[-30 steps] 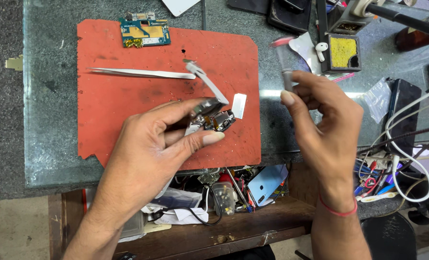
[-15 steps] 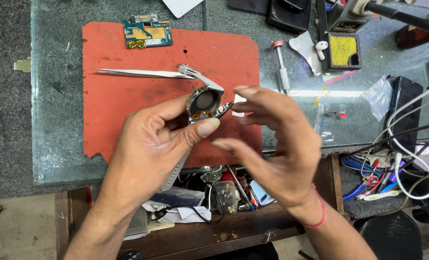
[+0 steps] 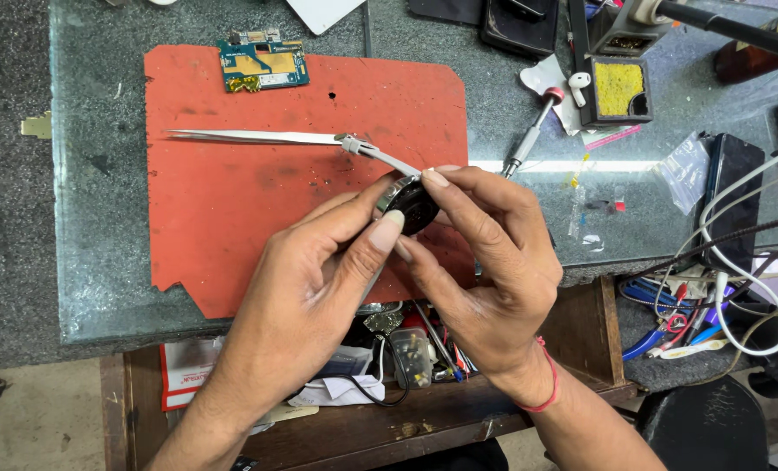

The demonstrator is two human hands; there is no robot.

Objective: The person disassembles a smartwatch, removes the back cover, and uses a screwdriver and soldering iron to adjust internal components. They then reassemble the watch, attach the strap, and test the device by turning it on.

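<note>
Head view: both hands pinch one small round dark part with metal rim, held up over the right side of the red work mat. Left hand closed on it, thumb and forefinger at its lower left edge. Right hand closed on it too, fingertips curled over top and right side. Metal tweezers lie on mat just behind; green circuit board at mat's far edge; screwdriver on glass bench top.

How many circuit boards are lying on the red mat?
1: a blue-green circuit board lies at the top edge of the red mat, left of centre. The hands cover part of the mat, so a smaller one could be hidden.
</note>
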